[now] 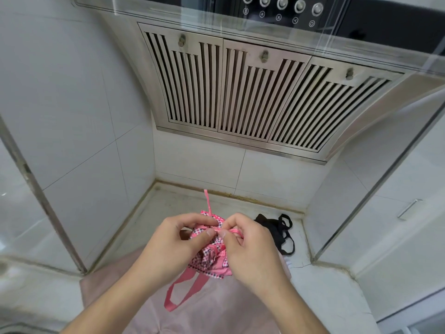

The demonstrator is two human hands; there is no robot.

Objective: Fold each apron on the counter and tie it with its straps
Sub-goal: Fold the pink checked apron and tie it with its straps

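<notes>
A small bundle of folded pink-and-white checked apron fabric (212, 255) sits between both hands, held up just above a pale pink cloth (216, 307) spread on the white stone counter (320, 285). The left hand (172, 244) comes in from 7 o'clock of the bundle, thumb and fingers curled and pinching a pink ribbon strap (208, 206) where it crosses the top of the bundle; one end of that strap sticks up toward 12 o'clock. The right hand (250, 251) comes in from 4 o'clock, its thumb and forefinger pinching the same strap at the knot point, fingertips nearly touching the left's. A loop of pink strap (179, 292) hangs toward 7 o'clock. At 2 o'clock of the bundle, a black strappy apron (277, 227) lies crumpled near the tiled wall (197, 162), below a slatted steel range hood (240, 92)
</notes>
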